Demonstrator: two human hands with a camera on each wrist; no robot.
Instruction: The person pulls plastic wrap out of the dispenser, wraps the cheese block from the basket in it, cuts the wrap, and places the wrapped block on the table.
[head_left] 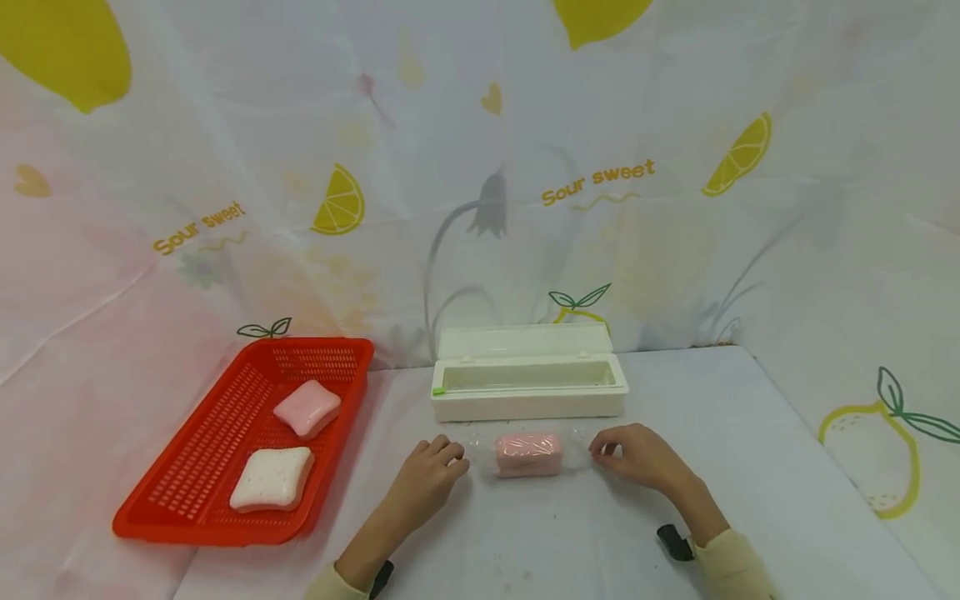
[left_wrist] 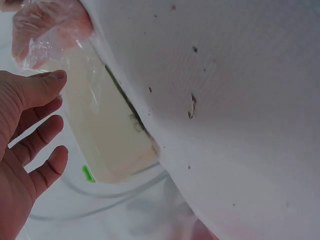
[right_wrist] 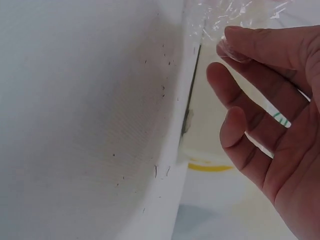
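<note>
A pink bar of soap (head_left: pixel 528 456) lies on the table in front of the white box, wrapped in clear plastic film (head_left: pixel 483 455) whose loose ends spread to both sides. My left hand (head_left: pixel 424 483) pinches the film's left end between thumb and index finger. At the opposite end, my right hand (head_left: pixel 639 455) pinches the film too; in the right wrist view its thumb and index fingertip hold the crinkled film (right_wrist: pixel 220 20), the other fingers loosely bent. Both hands keep to the film's ends, apart from the soap itself.
Behind the soap stands a long white box (head_left: pixel 528 407) with its lid raised and a green tab at its left. A red plastic basket (head_left: pixel 198 425) on the left holds a pink soap (head_left: pixel 306 408) and a white soap (head_left: pixel 270 478). A lemon-print cloth (head_left: pixel 480 167) hangs behind.
</note>
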